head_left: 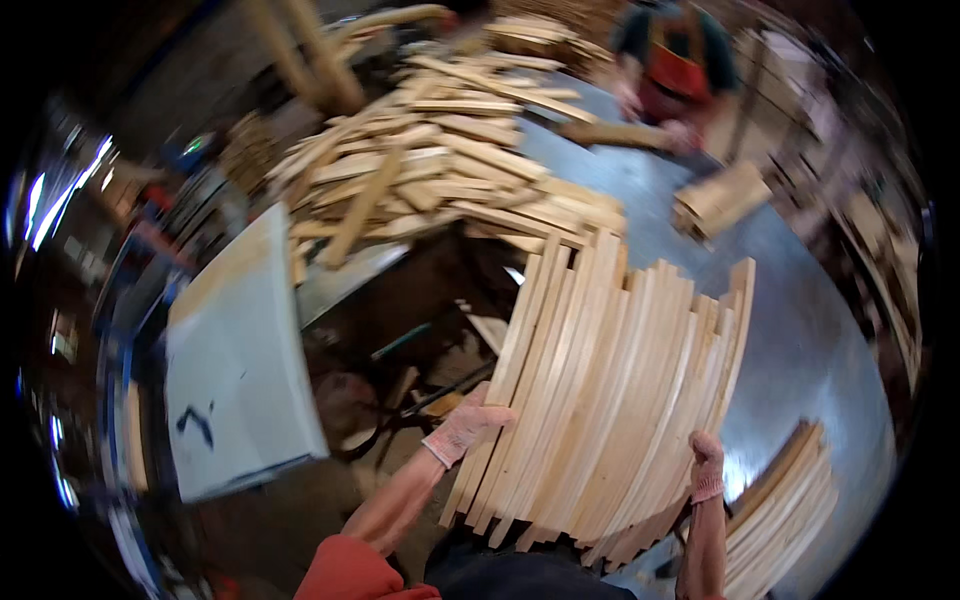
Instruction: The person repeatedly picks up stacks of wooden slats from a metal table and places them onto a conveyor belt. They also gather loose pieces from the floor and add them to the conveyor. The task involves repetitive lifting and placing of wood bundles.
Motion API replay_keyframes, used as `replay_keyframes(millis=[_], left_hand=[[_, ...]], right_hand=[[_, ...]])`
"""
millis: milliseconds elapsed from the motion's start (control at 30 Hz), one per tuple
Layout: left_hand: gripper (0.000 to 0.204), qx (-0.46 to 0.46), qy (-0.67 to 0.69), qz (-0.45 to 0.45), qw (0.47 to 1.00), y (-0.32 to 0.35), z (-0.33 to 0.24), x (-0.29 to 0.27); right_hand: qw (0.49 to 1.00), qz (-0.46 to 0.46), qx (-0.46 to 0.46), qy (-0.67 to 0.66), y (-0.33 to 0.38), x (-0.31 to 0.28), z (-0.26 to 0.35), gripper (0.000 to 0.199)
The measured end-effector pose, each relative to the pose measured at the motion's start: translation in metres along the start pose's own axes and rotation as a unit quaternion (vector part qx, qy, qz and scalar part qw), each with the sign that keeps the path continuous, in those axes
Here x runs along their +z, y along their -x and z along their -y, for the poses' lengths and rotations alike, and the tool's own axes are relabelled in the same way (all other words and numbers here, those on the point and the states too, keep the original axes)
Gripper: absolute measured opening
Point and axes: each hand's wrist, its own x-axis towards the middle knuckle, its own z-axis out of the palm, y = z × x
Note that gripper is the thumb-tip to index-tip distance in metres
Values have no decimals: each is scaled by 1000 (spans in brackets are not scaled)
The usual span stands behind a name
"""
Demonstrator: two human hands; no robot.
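Between my hands lies a wide row of pale wooden strips [590, 390], set side by side with uneven ends. My left hand [469, 424], in a pinkish knit glove, grips the row's left edge with the thumb over the outer strip. At the right edge, my right hand [706, 464] is closed in a matching glove, its fingers curled against the outermost strips. The row's lower end is close to my body, and its right side is over the metal table [830, 340]. What bears the row from below is hidden.
A large heap of wooden strips [440, 150] covers the far left of the table. A small bundle [722, 200] and another stack [785, 510] lie at the right. A pale panel [240, 370] stands at left beside a dark gap. Across the table, a person [680, 70] handles a board [615, 135].
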Motion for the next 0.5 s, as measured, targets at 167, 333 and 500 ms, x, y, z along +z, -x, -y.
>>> replay_keyframes(millis=[167,333,500], left_hand=[[72,104,41,-78,991,167,-7,-108],[67,159,94,-178,966,324,-14,-209],[60,206,127,-298,923,490,-2,-298]], right_hand=[[977,209,-25,27,3,157,3,28],[956,281,51,62,148,361,53,36],[869,469,140,72,226,514,-8,74]])
